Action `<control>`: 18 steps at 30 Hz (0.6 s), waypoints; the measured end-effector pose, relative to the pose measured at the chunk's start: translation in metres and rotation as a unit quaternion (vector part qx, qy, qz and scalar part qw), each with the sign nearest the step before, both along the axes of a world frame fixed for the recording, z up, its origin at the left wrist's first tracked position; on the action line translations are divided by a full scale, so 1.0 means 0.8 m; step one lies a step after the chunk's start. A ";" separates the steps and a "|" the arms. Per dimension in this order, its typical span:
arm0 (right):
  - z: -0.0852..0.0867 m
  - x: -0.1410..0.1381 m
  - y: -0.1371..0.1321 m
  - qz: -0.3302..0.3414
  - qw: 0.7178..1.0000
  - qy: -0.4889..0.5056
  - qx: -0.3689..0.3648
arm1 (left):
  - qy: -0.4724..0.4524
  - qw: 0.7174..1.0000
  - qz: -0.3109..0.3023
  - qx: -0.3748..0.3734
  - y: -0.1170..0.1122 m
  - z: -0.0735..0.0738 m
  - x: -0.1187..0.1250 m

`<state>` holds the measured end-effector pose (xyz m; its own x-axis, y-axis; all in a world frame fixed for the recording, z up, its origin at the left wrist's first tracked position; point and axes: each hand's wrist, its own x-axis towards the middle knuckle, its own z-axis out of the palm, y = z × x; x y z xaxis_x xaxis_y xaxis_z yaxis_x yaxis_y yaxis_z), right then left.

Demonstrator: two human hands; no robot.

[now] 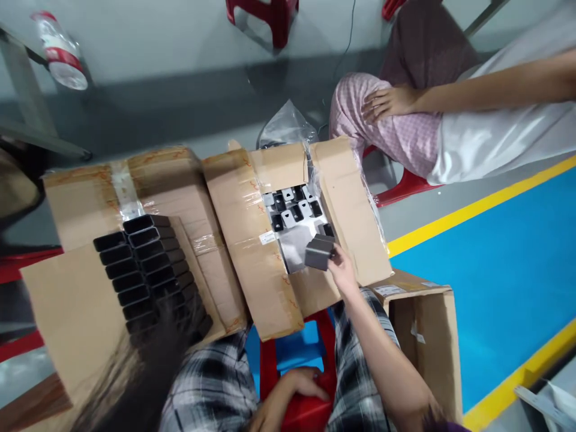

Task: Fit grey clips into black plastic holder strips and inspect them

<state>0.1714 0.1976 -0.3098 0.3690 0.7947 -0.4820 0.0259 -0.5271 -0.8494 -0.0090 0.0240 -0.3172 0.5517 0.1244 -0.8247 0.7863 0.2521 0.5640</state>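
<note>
My right hand [342,273] pinches a dark grey box-shaped case [318,252] by its right end, above the open carton [275,300] in front of me. Inside that carton, several black and grey hollow pieces [288,210] stand in rows beside a pale sheet [299,243]. My left hand [306,384] lies on the red stool [310,414] between my knees, fingers loosely stretched and holding nothing. To the left, several black open-ended cases [150,252] are stacked in two columns on cardboard; dark hair covers the lower part of the stack.
An open cardboard box [425,342] stands by my right leg. A seated person's hand [391,102] rests on their knee at the upper right. A plastic bottle [63,57] lies at the upper left, and a red stool [270,15] stands beyond the cartons.
</note>
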 end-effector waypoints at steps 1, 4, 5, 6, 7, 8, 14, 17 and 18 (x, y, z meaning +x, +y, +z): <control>0.012 0.002 -0.003 -0.035 0.997 0.070 0.020 | -0.019 1.000 -0.004 -0.005 0.015 0.002 -0.001; 0.059 -0.004 -0.019 -0.068 0.976 0.193 0.071 | -0.074 0.996 0.030 0.037 0.057 0.026 -0.014; 0.079 -0.009 -0.028 -0.072 0.965 0.237 0.088 | -0.091 0.993 0.051 0.062 0.069 0.041 -0.021; 0.099 -0.016 -0.038 -0.074 0.950 0.284 0.106 | -0.105 0.987 0.080 0.090 0.079 0.059 -0.029; 0.120 -0.024 -0.049 -0.075 0.934 0.328 0.121 | -0.113 0.979 0.112 0.125 0.087 0.082 -0.037; 0.140 -0.033 -0.063 -0.076 0.917 0.369 0.133 | -0.126 0.964 0.157 0.172 0.091 0.108 -0.044; 0.223 -0.078 -0.159 -0.005 0.851 0.514 0.111 | -0.263 0.711 0.239 0.607 0.074 0.295 -0.058; 0.244 -0.089 -0.202 0.073 0.842 0.523 0.109 | -0.270 0.651 0.122 0.698 0.053 0.363 -0.050; 0.253 -0.090 -0.216 0.099 0.845 0.511 0.120 | -0.271 0.645 0.089 0.709 0.043 0.374 -0.048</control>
